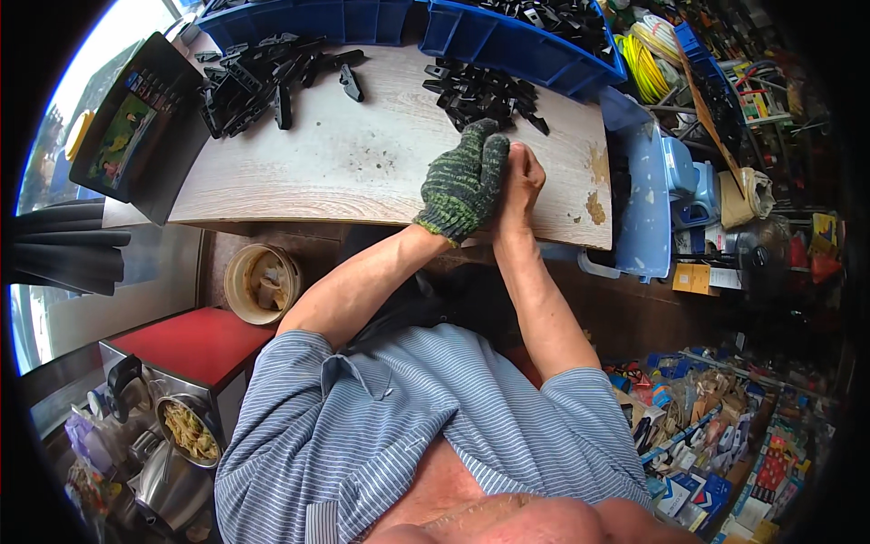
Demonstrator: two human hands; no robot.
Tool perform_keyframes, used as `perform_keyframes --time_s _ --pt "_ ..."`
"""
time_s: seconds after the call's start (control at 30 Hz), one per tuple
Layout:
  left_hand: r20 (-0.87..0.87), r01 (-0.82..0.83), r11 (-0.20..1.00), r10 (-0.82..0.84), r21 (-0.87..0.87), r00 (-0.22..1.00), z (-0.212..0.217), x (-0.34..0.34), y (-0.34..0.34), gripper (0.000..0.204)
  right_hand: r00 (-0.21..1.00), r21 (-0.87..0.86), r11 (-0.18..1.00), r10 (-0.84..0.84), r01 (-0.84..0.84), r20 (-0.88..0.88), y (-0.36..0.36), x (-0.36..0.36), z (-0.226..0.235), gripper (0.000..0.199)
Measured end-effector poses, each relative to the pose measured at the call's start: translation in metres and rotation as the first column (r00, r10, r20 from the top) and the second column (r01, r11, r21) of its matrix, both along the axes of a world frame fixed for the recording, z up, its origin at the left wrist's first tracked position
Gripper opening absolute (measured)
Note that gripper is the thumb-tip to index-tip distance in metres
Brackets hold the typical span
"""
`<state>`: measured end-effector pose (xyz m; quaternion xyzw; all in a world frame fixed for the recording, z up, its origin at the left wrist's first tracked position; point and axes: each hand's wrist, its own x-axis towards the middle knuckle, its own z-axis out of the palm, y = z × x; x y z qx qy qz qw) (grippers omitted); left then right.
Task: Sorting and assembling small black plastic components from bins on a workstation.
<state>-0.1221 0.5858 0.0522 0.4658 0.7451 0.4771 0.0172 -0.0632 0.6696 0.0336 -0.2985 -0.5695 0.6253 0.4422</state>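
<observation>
My left hand (460, 181), in a dark green knit glove, is closed and pressed against my bare right hand (519, 186) over the right part of the pale wooden table (344, 172). The fingers of my right hand are curled. Whatever lies between the two hands is hidden. Just beyond them sits a heap of small black plastic parts (476, 95). Farther left lies a pile of longer black plastic clip-like pieces (245, 86), with a single piece (351, 83) a little apart from it.
Blue bins (521, 45) line the table's far edge, the right one filled with black parts. A tablet (127, 127) leans at the left. A light blue tub (642, 199) adjoins the right edge. A bucket (263, 283) stands on the floor, near a red-topped cabinet (195, 346).
</observation>
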Motion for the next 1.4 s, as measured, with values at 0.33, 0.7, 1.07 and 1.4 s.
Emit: perform_keyframes --time_s 0.33,0.7,1.07,1.4 --pt "-0.115 0.111 0.985 -0.096 0.129 0.989 -0.009 -0.002 -0.005 0.029 0.997 -0.045 0.997 0.07 -0.068 0.034 0.002 0.008 0.008 0.033" --pt "-0.575 -0.479 0.832 0.255 -0.28 0.778 0.025 -0.153 -0.062 0.034 0.858 -0.396 0.769 -0.502 0.501 0.11 0.105 0.062 0.061 0.037" --pt "-0.541 -0.407 0.91 0.301 -0.085 0.785 0.003 -0.172 -0.056 0.033 0.93 -0.192 0.946 -0.195 0.262 0.313 0.122 0.055 0.031 0.04" --pt "-0.573 -0.372 0.892 0.169 -0.257 0.802 0.009 -0.16 -0.052 0.021 0.612 0.248 0.968 -0.169 -0.046 0.772 0.109 0.01 0.047 0.04"
